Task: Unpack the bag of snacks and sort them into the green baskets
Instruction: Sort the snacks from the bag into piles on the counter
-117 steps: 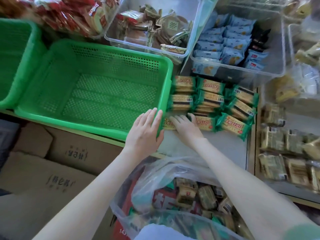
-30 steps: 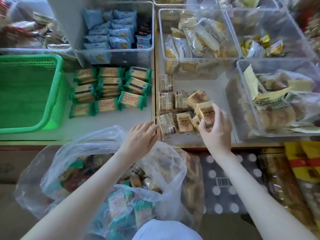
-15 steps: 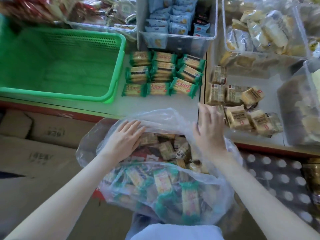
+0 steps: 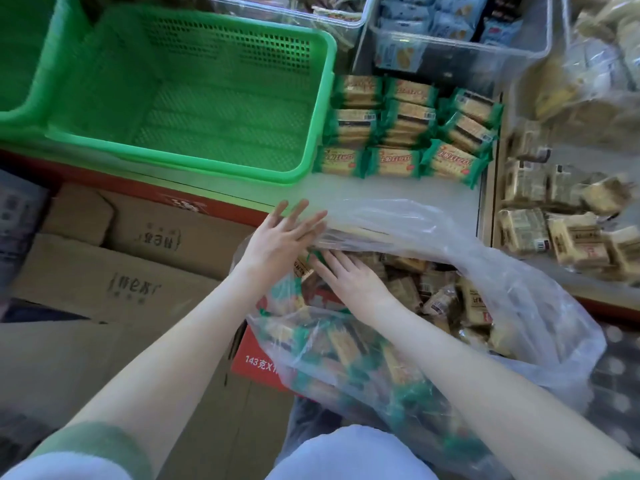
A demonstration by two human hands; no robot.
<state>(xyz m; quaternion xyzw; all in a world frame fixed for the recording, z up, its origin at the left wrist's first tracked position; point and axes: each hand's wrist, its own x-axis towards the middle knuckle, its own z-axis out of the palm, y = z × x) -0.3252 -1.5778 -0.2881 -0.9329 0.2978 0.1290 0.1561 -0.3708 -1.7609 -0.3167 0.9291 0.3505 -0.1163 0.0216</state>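
Head view: the bag (image 4: 502,271) of snacks sits open in front of the person, below the edge of the worktop (image 4: 381,188), and is full of wrapped packets (image 4: 467,303), green ones toward its near side and tan ones toward its far side.

The left hand (image 4: 277,240) is at the bag's left rim. Its fingers (image 4: 301,213) are straight and spread wide, lying against the loose plastic and holding nothing. The right hand (image 4: 349,280) is inside the bag's mouth, palm down on the packets. Its fingers (image 4: 325,263) point toward the bag's left rim, with their tips beside a green wrapper. I cannot tell whether they grip it or only rest on it.

Beyond the bag and to its left, 1 green basket (image 4: 207,168) stands with nothing in it. A row of green packets (image 4: 405,133) lies straight beyond the bag, and tan packets (image 4: 554,230) lie beyond its right side. Cardboard boxes (image 4: 138,244) are stacked to the bag's left.

The step in hand looks like unpacking, with 1 hand parting the plastic while the other reaches for the next packet. The next move calls for a firm pinch on a single green packet. It must be lifted clear of the floppy rim and carried beyond the bag to its matching pile or into the basket. The slack plastic may snag the packet on the way out.
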